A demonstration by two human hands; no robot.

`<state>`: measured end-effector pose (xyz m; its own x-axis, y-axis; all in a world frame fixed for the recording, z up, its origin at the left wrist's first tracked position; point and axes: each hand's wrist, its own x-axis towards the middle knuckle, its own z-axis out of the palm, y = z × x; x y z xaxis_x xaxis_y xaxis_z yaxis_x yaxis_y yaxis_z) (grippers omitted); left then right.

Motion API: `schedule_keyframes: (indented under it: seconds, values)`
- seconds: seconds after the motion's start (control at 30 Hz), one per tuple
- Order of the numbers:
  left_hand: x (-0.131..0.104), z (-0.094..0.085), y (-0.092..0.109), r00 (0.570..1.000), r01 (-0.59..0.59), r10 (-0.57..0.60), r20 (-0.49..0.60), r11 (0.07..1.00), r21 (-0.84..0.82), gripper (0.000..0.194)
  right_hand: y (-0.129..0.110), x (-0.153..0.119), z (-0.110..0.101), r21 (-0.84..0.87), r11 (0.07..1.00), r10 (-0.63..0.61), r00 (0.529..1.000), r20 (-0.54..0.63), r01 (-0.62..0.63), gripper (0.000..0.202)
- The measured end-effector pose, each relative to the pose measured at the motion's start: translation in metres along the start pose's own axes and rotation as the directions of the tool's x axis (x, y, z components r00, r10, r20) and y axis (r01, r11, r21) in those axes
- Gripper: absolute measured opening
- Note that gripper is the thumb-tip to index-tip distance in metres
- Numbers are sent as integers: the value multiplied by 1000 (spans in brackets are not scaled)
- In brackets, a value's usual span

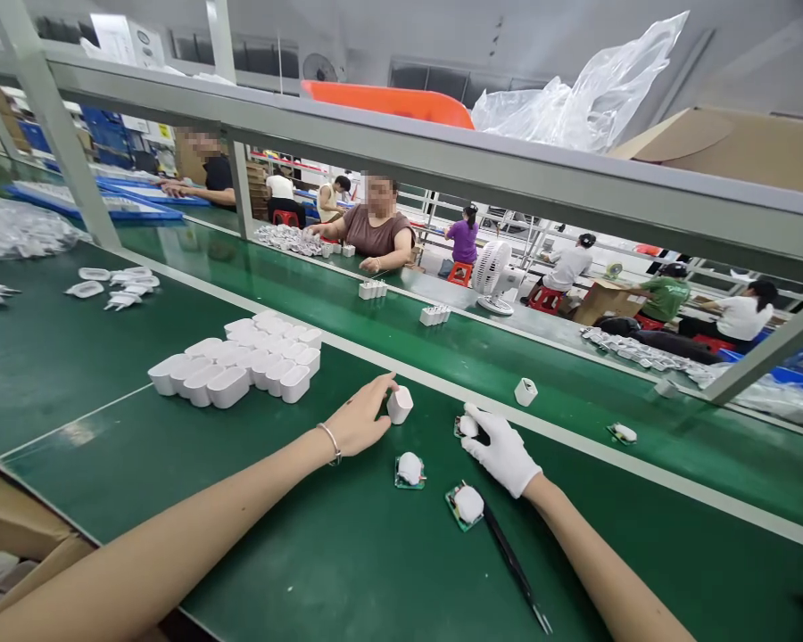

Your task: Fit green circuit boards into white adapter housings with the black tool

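Observation:
My left hand (360, 417), bare with a bracelet at the wrist, has its fingertips and thumb about a small white plastic housing (400, 406). My right hand (501, 448) wears a white glove. Its thumb and fingers close on a small circuit board (467, 426) with a white rounded part on top. Between and below the hands lie a similar circuit board (410, 470) and another board (467, 506). Black tweezers (517, 571) rest beside the lower board, their tips pointing toward me. Left of my hands stands a block of several white housings (227, 385), packed close with open tops.
On the green belt beyond the pale strip are a white housing (525, 391) and a circuit board (622, 433). Loose white pieces (131, 285) lie at left. A metal shelf rail (401, 152) crosses above. A co-worker (380, 227) sits across the line, near a fan (495, 272).

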<state>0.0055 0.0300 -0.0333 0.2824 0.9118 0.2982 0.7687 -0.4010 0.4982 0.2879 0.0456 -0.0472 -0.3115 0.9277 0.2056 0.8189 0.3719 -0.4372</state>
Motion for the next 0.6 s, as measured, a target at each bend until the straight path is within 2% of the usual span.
schedule_keyframes:
  seconds: [0.07,0.13,0.3,0.37,0.43,0.53,0.6]
  values:
    - [-3,10,4,999,50,-52,-16,991,-127,62,5,-1,1,104,993,69,996,-50,-63,54]
    - [-1,18,4,995,88,-93,-30,983,-159,66,6,-2,2,221,972,100,990,-95,-77,52]
    - [8,24,-1,995,75,-85,-42,978,-194,54,-23,-12,1,452,892,119,962,-245,5,39]
    - [6,19,3,997,11,-27,-71,978,-210,50,-41,-19,-3,486,872,132,932,-337,52,38]
    - [1,12,11,985,-118,87,-150,971,-207,45,-59,-27,-8,496,856,83,907,-412,147,39]
    - [-9,5,23,920,-328,278,-276,932,-156,44,-77,-38,-14,451,835,-71,875,-479,315,34]
    - [-13,3,27,881,-411,355,-313,902,-133,44,-82,-42,-16,412,830,-143,857,-495,377,29]
